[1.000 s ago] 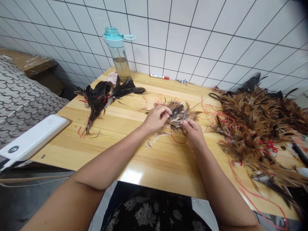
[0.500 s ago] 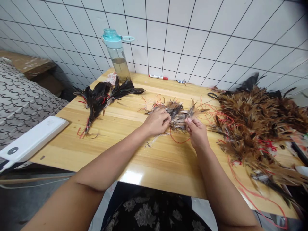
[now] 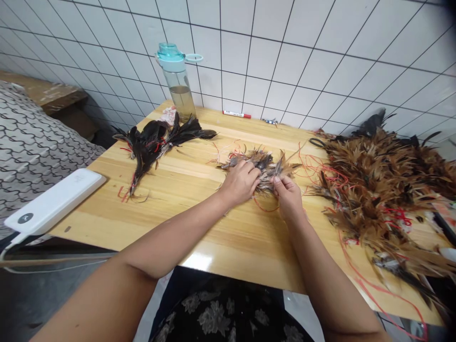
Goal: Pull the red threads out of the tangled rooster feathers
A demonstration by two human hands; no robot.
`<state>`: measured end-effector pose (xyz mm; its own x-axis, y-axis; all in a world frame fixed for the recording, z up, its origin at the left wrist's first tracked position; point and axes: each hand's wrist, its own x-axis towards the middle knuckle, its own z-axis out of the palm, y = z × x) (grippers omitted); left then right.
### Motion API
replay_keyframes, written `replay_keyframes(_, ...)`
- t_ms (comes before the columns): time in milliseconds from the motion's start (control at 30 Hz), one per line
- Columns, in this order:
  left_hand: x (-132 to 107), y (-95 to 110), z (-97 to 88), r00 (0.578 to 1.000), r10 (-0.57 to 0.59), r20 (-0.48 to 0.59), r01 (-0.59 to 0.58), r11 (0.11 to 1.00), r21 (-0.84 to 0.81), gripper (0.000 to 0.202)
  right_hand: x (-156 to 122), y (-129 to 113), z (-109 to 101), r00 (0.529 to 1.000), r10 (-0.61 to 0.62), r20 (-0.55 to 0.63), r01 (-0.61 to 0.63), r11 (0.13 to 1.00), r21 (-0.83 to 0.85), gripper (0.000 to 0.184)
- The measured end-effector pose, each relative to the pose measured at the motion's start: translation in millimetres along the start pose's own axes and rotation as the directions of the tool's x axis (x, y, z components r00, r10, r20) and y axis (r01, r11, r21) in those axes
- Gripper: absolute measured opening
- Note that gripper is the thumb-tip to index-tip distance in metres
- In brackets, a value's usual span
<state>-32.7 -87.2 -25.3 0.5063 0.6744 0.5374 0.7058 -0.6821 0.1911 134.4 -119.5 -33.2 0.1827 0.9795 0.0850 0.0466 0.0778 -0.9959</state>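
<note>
We see an aqua-lidded bottle (image 3: 179, 76) of yellowish-brown liquid (image 3: 183, 100) on a honey-yellow, wood-grained desk (image 3: 107, 218), before a white wall (image 3: 274, 47) gridded in dark lines. In front of the bottle we find black feathers (image 3: 145, 148) flecked with red; to its right, a red-capped white marker (image 3: 235, 114), a mottled grey-brown feather bunch (image 3: 264, 159) and a russet feather heap (image 3: 377, 166). Left of the bottle we note a white device (image 3: 59, 202) and a pale cloth (image 3: 39, 123) in dark wavy patterning.

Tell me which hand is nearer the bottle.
Left. The left hand is on the middle feathers, in front of the bottle and to its right; the right hand is farther right, pinching those feathers at their right side.
</note>
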Motion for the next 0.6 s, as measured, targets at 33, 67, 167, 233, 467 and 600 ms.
replay_keyframes(33, 0, 0, 2.4, 1.0, 0.001, 0.027, -0.002, 1.0, 0.014, 0.019, 0, 0, 0, 1.0, -0.001, -0.003, 0.001, 1.0, 0.001, 0.031)
replay_keyframes(67, 1, -1, 4.9, 0.999, -0.002, 0.052, 0.001, 1.0, 0.027, 0.018, 0, 0, 1, 1.0, -0.002, -0.002, 0.002, 1.0, -0.001, 0.031)
replay_keyframes(167, 2, -1, 9.6, 0.992, -0.036, 0.118, 0.031, 0.999, 0.043, 0.018, -2, -1, 4, 1.0, -0.015, 0.001, 0.015, 1.0, -0.027, 0.03)
replay_keyframes(233, 2, -1, 9.7, 0.986, -0.078, 0.145, 0.077, 0.997, 0.011, 0.021, -2, -1, 5, 1.0, -0.025, 0.003, 0.025, 0.998, -0.051, 0.029)
replay_keyframes(467, 4, -5, -1.6, 0.9, -0.416, 0.128, 0.401, 0.678, -0.616, 0.011, -1, 4, 5, 1.0, -0.016, -0.011, 0.015, 0.997, -0.078, 0.027)
replay_keyframes(600, 6, -2, -7.7, 0.835, -0.471, 0.286, 0.428, 0.23, -0.874, 0.019, -2, 5, 5, 1.0, -0.008, 0.008, 0.009, 0.993, -0.117, 0.023)
